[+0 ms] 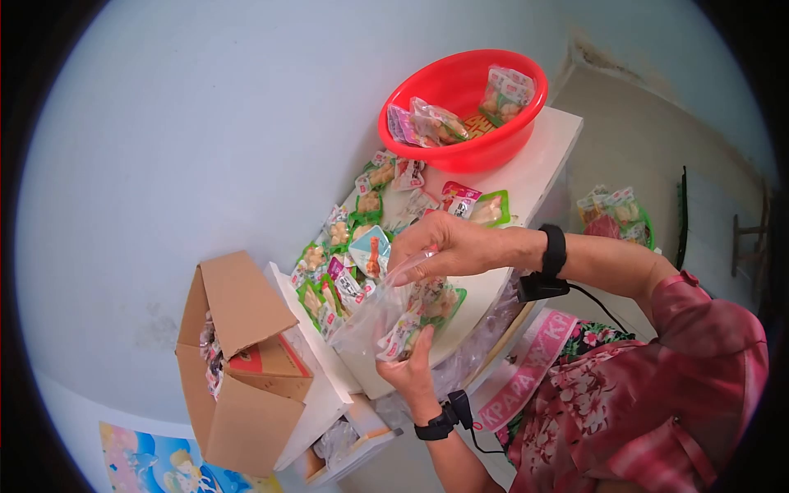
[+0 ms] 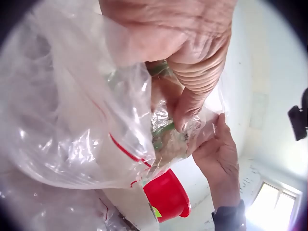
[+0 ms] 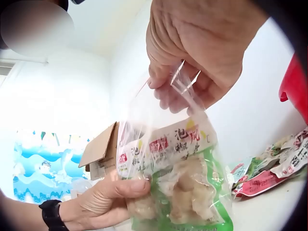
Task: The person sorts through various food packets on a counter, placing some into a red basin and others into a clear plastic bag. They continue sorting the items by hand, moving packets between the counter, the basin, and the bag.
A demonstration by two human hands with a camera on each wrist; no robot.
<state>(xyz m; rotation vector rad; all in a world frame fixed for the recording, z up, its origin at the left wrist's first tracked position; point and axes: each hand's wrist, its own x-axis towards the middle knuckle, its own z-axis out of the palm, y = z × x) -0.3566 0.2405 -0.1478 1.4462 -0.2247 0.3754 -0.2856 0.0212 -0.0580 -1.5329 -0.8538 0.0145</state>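
Note:
Green-edged snack packets (image 3: pixel 190 187) stand inside a clear plastic bag (image 3: pixel 139 110) between the two hands. The left hand (image 1: pixel 411 378) grips the packets from below through the bag, its thumb lying across their front. Above, the right hand (image 1: pixel 456 246) pinches the bag's upper edge between thumb and fingers, as the right wrist view also shows. In the left wrist view the left hand (image 2: pixel 178 43) is close to the camera, and the right hand (image 2: pixel 219 154) holds the film farther off.
Many loose snack packets (image 1: pixel 337 230) cover the white table (image 1: pixel 555 135). A red basin (image 1: pixel 493 156) with several packets stands at its far end. An open cardboard box (image 1: pixel 255 419) is at the left. More packets (image 1: pixel 612 209) sit in a green container on the floor side.

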